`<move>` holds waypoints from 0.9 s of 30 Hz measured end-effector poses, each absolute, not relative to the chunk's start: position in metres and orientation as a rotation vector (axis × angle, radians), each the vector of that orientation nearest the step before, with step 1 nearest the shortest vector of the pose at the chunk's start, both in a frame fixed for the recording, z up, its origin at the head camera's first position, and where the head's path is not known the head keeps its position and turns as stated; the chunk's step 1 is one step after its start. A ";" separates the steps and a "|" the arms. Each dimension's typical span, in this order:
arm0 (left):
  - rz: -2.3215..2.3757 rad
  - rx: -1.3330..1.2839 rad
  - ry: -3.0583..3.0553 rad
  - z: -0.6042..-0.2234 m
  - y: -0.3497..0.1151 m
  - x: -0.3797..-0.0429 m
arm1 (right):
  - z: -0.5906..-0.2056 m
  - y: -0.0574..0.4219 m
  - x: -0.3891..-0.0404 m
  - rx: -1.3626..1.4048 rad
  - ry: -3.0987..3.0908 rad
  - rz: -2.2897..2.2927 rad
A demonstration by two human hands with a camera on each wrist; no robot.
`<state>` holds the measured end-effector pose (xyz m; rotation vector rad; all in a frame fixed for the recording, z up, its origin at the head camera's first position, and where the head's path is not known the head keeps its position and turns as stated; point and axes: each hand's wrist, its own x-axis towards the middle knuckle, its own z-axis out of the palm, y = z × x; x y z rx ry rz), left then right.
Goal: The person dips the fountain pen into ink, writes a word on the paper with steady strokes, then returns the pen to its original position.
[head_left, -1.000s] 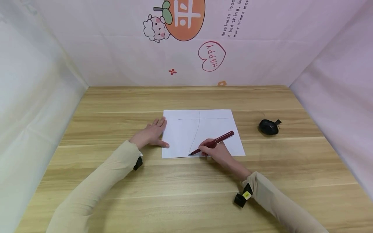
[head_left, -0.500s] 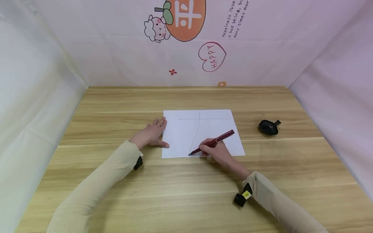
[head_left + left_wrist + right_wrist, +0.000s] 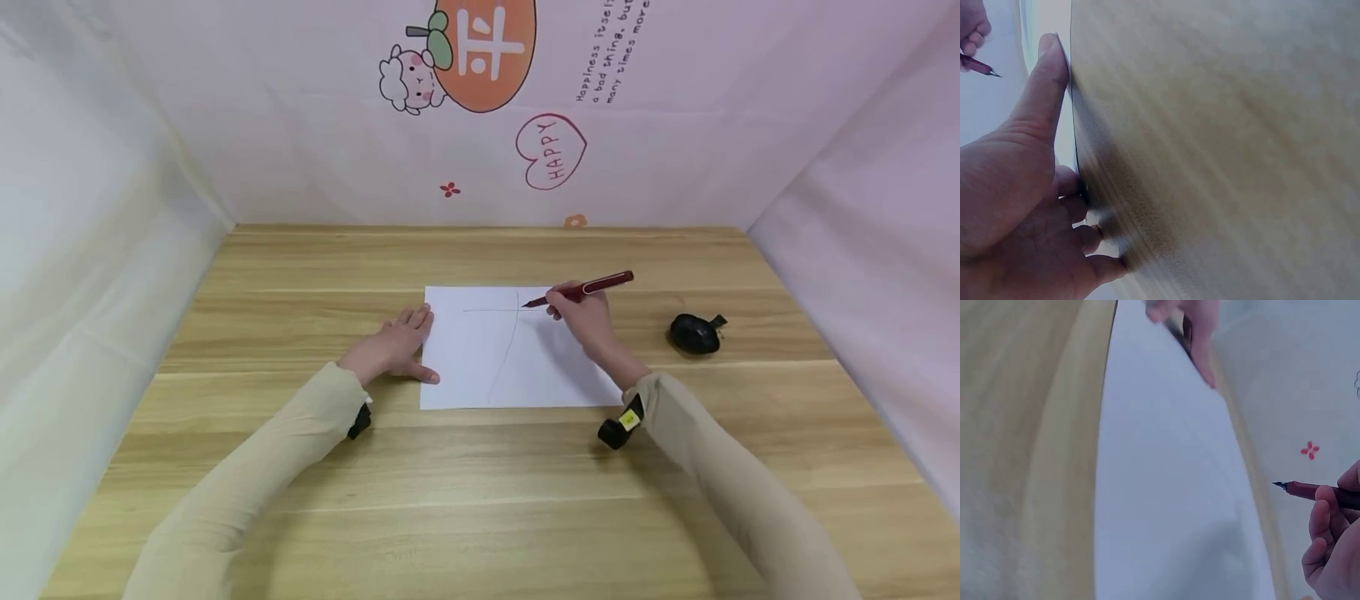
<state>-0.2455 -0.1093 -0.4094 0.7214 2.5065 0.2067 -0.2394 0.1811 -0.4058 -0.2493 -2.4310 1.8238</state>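
A white sheet of paper [image 3: 465, 358] lies on the wooden table, marked with a thin horizontal line and a long curved line that crosses it. My left hand [image 3: 393, 346] rests at the sheet's left edge, thumb and fingers spread and straight. In the left wrist view the left thumb [image 3: 1044, 87] lies along that edge. My right hand [image 3: 588, 319] pinches a dark red fountain pen [image 3: 600, 284] over the sheet's upper right part. The pen's nib points left, close to where the lines cross. In the right wrist view the nib of the fountain pen [image 3: 1300, 489] shows above the paper.
A small black rounded object [image 3: 693, 334] with a short tab sits on the table [image 3: 480, 475] right of the paper. White cloth walls [image 3: 337, 158] with printed drawings stand behind and at both sides. A black wrist camera [image 3: 618, 427] hangs under the right cuff.
My right hand has lifted the fountain pen from the curved line's lower end and carried it up to near the crossing. My left hand has stayed at the paper's edge.
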 end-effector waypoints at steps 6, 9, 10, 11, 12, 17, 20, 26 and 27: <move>0.221 0.721 2.486 -0.414 -0.109 -0.242 | -0.418 0.183 -0.249 -0.328 -2.504 1.767; 0.239 0.722 2.497 -0.414 -0.110 -0.242 | -0.421 0.182 -0.251 -0.313 -2.487 1.785; 0.244 0.721 2.501 -0.413 -0.110 -0.242 | -0.422 0.181 -0.252 -0.310 -2.475 1.792; 0.249 0.718 2.505 -0.412 -0.110 -0.243 | -0.422 0.181 -0.253 -0.307 -2.468 1.795; 0.251 0.716 2.509 -0.410 -0.110 -0.243 | -0.421 0.181 -0.254 -0.303 -2.464 1.798; 0.260 0.708 2.505 -0.409 -0.111 -0.243 | -0.423 0.180 -0.255 -0.321 -2.473 1.799; 0.260 0.707 2.502 -0.410 -0.110 -0.243 | -0.424 0.180 -0.254 -0.339 -2.486 1.793; 0.256 0.707 2.509 -0.410 -0.110 -0.243 | -0.425 0.180 -0.252 -0.331 -2.465 1.796; 0.258 0.707 2.509 -0.410 -0.110 -0.243 | -0.426 0.180 -0.252 -0.330 -2.464 1.793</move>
